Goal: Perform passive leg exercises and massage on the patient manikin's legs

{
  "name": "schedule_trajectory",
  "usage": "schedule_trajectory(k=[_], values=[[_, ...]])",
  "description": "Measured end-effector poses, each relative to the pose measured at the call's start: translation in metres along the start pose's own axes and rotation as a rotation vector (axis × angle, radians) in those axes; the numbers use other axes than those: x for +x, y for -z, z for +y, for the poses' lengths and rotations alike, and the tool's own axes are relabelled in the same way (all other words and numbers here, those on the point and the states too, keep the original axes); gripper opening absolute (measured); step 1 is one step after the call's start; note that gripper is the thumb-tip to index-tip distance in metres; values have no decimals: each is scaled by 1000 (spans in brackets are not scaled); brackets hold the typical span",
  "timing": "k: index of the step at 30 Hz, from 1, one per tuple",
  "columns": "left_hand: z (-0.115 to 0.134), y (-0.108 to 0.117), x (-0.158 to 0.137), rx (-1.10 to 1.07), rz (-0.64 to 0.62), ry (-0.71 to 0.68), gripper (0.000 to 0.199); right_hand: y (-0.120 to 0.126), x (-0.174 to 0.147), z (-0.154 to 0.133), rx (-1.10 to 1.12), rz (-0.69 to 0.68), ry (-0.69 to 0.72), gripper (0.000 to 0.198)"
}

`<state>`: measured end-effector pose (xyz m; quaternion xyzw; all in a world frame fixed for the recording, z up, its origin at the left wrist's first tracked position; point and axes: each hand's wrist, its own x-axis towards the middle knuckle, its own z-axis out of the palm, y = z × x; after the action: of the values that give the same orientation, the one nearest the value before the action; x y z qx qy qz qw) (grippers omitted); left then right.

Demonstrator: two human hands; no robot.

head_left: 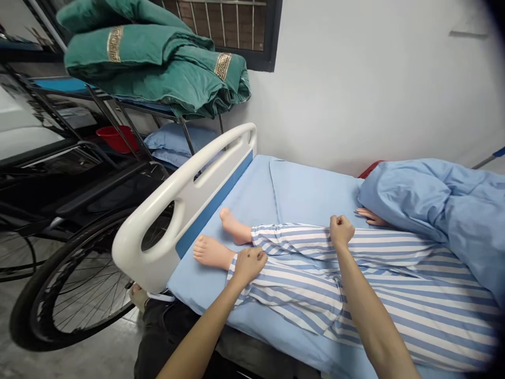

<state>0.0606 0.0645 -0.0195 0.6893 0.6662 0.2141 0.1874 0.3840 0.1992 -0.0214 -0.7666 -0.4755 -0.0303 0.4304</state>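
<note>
A care manikin in blue-and-white striped pajama trousers lies on the bed, its bare feet near the footboard. My left hand is closed in a fist over the nearer lower leg, just above the ankle. Farther up, my right hand makes a fist at the other leg, around knee height. No object shows in either fist; whether they press on the cloth or hover just over it, I cannot tell. One manikin hand sticks out from under a crumpled light-blue quilt.
A white footboard closes the bed's left end, with a black wheelchair beyond it. Folded green bedding lies on a metal rack, above blue pillows. A red bucket stands behind the wheelchair. The wall borders the bed's far side.
</note>
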Motion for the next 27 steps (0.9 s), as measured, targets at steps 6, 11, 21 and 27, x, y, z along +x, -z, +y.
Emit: schedule_trajectory(k=[6, 11, 21, 27], values=[[4, 1, 3, 20, 13, 67, 23, 7, 0, -6, -45, -75, -39, 26], [1, 0, 3, 18, 7, 92, 22, -6, -30, -61, 160, -226, 145, 31], [0, 3, 4, -51, 23, 130, 22, -79, -139, -188, 559, -588, 296, 30], [-1, 1, 10, -96, -36, 48, 21, -90, -155, -173, 607, -688, 251, 28]])
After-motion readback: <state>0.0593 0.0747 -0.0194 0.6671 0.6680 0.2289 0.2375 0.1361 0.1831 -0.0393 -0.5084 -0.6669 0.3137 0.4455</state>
